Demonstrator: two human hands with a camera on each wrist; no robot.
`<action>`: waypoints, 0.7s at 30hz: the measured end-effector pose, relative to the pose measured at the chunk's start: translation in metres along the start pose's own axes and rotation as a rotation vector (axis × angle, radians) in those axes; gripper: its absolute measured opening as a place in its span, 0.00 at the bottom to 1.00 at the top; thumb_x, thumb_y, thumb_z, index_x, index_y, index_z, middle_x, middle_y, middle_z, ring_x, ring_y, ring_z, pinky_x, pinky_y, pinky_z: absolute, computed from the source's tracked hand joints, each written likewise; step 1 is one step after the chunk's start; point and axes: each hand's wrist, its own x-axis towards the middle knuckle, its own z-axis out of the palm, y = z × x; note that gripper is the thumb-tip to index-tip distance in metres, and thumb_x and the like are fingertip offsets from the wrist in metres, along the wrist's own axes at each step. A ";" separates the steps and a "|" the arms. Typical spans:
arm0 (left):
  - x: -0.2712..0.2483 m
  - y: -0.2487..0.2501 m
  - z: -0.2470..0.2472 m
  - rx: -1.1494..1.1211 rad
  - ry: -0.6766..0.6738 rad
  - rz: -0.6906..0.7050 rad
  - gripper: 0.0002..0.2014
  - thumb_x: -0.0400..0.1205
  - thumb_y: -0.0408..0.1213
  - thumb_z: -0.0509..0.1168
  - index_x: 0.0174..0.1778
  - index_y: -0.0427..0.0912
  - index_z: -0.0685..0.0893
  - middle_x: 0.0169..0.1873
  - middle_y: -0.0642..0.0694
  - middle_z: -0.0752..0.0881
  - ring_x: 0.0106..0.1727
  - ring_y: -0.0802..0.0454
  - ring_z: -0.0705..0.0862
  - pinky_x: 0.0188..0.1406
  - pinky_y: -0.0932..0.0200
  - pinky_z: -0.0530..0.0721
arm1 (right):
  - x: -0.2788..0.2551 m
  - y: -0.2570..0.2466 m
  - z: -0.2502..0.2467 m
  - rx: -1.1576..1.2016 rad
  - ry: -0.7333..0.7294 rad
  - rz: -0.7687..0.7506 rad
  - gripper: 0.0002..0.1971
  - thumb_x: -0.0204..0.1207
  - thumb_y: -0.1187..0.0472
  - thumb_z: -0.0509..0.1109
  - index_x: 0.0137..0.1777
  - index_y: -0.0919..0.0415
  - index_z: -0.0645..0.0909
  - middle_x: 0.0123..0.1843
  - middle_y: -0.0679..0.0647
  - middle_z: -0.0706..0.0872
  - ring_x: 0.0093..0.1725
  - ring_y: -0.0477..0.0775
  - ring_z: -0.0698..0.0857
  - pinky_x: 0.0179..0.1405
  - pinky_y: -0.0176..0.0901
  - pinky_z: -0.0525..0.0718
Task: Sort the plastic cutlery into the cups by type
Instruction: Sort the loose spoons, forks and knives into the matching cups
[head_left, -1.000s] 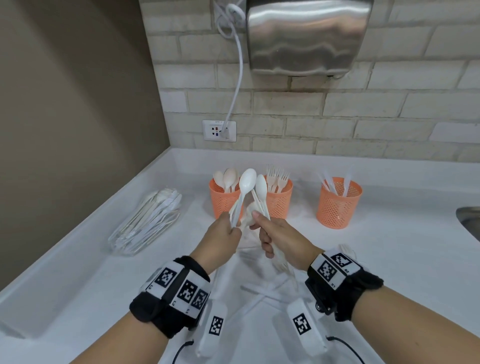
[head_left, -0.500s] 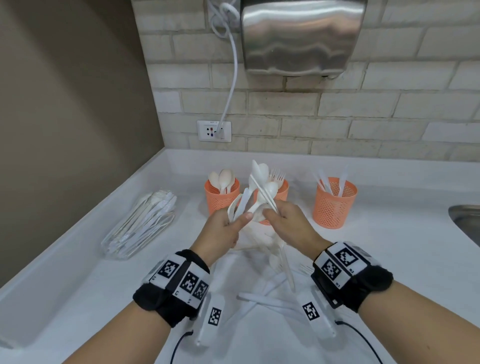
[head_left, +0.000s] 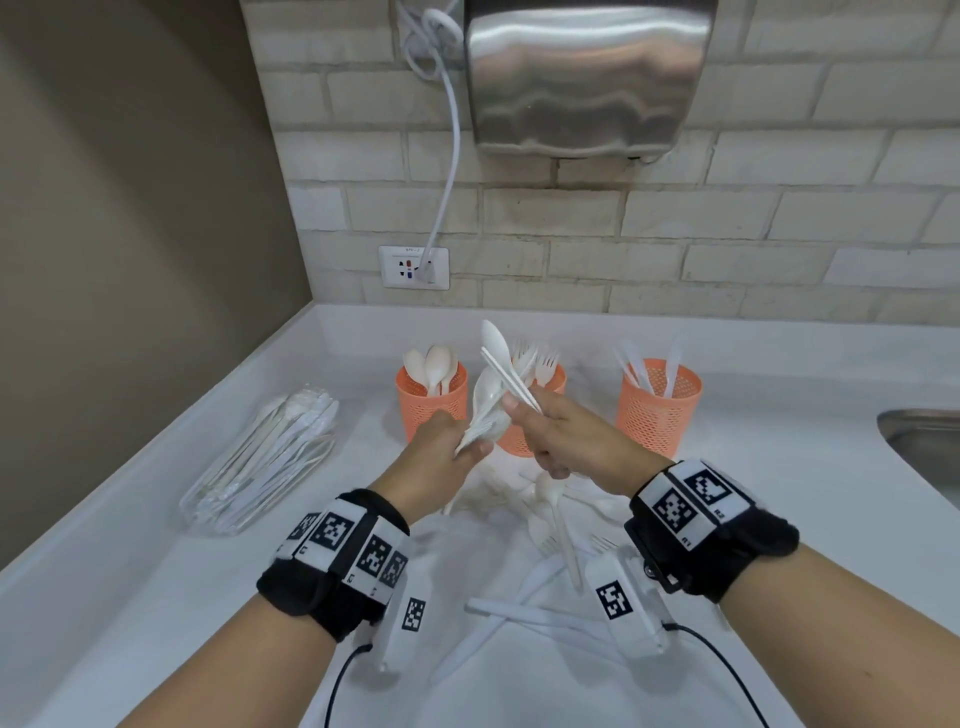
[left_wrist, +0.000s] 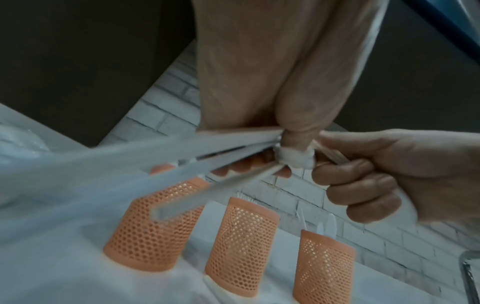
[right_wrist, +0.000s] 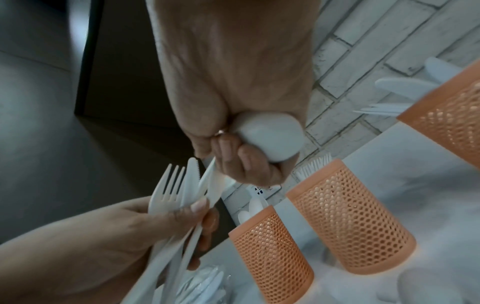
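- We've got both hands raised over the desk, just in front of the three orange cups.
- Left hand curls round a bundle of cutlery, thumb on top.
- Right hand is fisted on a spoon.

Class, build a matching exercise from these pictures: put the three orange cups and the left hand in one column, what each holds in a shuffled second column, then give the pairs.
1. left cup
2. middle cup
3. right cup
4. left hand

A. knives
B. mixed bundle of cutlery
C. spoons
D. forks

Pairs: 1-C, 2-D, 3-A, 4-B
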 end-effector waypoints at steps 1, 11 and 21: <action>0.002 -0.002 0.002 -0.061 0.004 -0.024 0.14 0.86 0.41 0.56 0.57 0.34 0.78 0.45 0.45 0.77 0.49 0.49 0.78 0.50 0.58 0.73 | 0.000 0.000 -0.001 0.046 -0.017 0.002 0.14 0.84 0.46 0.52 0.55 0.56 0.70 0.27 0.48 0.67 0.22 0.45 0.66 0.22 0.35 0.67; 0.008 0.025 0.019 -0.907 0.216 -0.204 0.18 0.73 0.47 0.72 0.46 0.35 0.83 0.33 0.38 0.83 0.36 0.44 0.82 0.37 0.51 0.82 | -0.008 -0.003 0.040 -0.188 -0.006 -0.229 0.12 0.83 0.69 0.51 0.62 0.63 0.72 0.48 0.57 0.82 0.47 0.51 0.83 0.48 0.37 0.84; 0.010 -0.002 0.007 -0.870 0.248 -0.371 0.12 0.80 0.35 0.61 0.30 0.41 0.74 0.19 0.49 0.72 0.25 0.52 0.70 0.30 0.58 0.70 | -0.030 0.050 0.024 -0.917 -0.544 -0.033 0.31 0.67 0.51 0.76 0.71 0.52 0.72 0.65 0.55 0.73 0.62 0.57 0.71 0.63 0.53 0.75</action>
